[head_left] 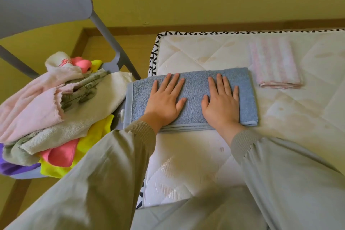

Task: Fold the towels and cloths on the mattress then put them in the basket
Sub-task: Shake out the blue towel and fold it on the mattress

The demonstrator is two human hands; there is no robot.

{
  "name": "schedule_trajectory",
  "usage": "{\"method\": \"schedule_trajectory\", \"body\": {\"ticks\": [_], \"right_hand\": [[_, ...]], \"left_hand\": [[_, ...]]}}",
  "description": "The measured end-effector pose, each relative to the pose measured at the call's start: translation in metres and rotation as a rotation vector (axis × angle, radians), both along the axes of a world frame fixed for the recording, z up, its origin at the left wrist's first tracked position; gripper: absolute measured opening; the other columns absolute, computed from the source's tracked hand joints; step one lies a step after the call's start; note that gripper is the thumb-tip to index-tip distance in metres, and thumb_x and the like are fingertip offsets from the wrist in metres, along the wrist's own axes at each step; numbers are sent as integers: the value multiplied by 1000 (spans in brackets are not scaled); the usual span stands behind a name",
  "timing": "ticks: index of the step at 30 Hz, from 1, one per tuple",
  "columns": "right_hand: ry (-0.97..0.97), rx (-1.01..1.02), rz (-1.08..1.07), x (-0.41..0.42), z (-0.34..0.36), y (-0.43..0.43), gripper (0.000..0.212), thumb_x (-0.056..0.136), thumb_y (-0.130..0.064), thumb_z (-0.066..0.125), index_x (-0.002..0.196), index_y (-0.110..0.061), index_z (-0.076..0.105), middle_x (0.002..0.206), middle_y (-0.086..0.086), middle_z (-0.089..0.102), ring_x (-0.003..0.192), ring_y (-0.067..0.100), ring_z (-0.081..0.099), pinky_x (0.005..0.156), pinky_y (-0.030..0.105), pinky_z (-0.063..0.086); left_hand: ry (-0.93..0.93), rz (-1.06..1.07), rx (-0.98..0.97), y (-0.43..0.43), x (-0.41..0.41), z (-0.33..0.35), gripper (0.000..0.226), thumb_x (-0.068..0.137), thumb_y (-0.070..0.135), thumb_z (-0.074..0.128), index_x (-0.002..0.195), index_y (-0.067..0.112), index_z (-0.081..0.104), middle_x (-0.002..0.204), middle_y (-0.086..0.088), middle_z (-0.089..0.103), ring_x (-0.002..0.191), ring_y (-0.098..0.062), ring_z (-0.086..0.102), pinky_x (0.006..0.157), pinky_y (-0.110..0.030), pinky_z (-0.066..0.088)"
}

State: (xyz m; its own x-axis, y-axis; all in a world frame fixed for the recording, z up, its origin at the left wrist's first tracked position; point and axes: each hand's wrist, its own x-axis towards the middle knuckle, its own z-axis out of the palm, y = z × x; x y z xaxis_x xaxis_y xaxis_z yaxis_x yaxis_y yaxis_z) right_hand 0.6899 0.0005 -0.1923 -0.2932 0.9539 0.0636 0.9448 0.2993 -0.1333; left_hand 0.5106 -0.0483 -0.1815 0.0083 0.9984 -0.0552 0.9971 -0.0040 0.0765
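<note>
Towel (194,85): plain blue.
Folded cloth (274,61): pink and white stripes.
Mattress (196,52): cream, quilted diamonds, black-and-white edging.
My sleeves (112,164): grey-green.
Pile (56,102) beside me: pink, yellow, purple.

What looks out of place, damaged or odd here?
The blue towel hangs over the left edge of the mattress instead of lying fully on it. The mattress has brownish stains on its right part. In the pile beside it, the pink cloth has a ragged, torn-looking edge.

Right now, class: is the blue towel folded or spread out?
Folded: the blue towel shows stacked edges along its near side.
</note>
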Motion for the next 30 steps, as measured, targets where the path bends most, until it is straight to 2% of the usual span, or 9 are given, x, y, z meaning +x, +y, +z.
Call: {"method": "schedule_trajectory", "body": {"ticks": [5, 9, 11, 13, 16, 23, 27, 30], "right_hand": [[-2, -6, 6, 1, 0, -2, 66, 88, -41, 21, 151, -20, 21, 159, 6, 16, 147, 22, 10, 118, 50, 6], [-4, -20, 6, -3, 1, -2, 65, 89, -40, 23, 151, -20, 21, 159, 6, 15, 147, 21, 9, 118, 50, 5], [-11, -30, 4, -2, 0, -3, 63, 92, -39, 27, 151, -20, 19, 159, 6, 14, 147, 21, 8, 118, 50, 4], [-16, -24, -1, -2, 0, -1, 62, 93, -38, 30, 152, -20, 17, 160, 5, 12, 147, 21, 7, 118, 50, 3], [-11, -18, -6, -3, 2, 0, 62, 94, -38, 30, 152, -20, 17, 160, 5, 12, 147, 21, 7, 118, 49, 1], [-58, -47, -69, 21, 4, -7, 61, 97, -41, 26, 152, -18, 12, 160, 4, 7, 147, 20, 4, 118, 44, 0], [-95, -66, -252, 54, 3, -10, 63, 97, -42, 27, 152, -16, 14, 160, 4, 12, 145, 24, 11, 114, 48, 13], [-73, -47, -368, 53, 6, -14, 65, 94, -42, 35, 149, -11, 21, 147, 13, 33, 133, 29, 29, 102, 46, 28]], "left_hand": [[-50, 211, -21, -19, -26, -4, 72, 92, 57, 6, 153, 20, -1, 161, 3, -5, 147, -16, -9, 118, -45, -2], [89, 207, -50, -26, -25, 14, 67, 99, 51, 15, 153, 15, -3, 161, -3, -10, 147, -20, -14, 118, -47, -4], [34, 214, 26, -26, -1, 23, 64, 101, 45, 22, 153, 16, -1, 160, -3, -10, 147, -22, -14, 116, -48, -5], [-69, 198, 40, -31, 27, 19, 61, 100, 44, 20, 153, 21, 0, 161, -2, -8, 147, -22, -14, 117, -48, -5], [-13, 177, 0, -42, 45, 1, 66, 92, 48, 7, 153, 23, 3, 161, -5, -2, 148, -25, -8, 117, -50, 0], [-38, 165, 36, -43, 41, -6, 66, 92, 48, 14, 153, 24, 11, 161, -6, 7, 148, -26, 0, 118, -52, 7], [-38, 170, 37, -42, 40, -5, 67, 91, 48, 11, 153, 25, 11, 161, -5, 6, 148, -26, 0, 118, -51, 6], [-24, 174, 27, -43, 42, -6, 67, 90, 48, 8, 153, 25, 8, 161, -5, 5, 148, -26, -1, 118, -51, 5]]}}
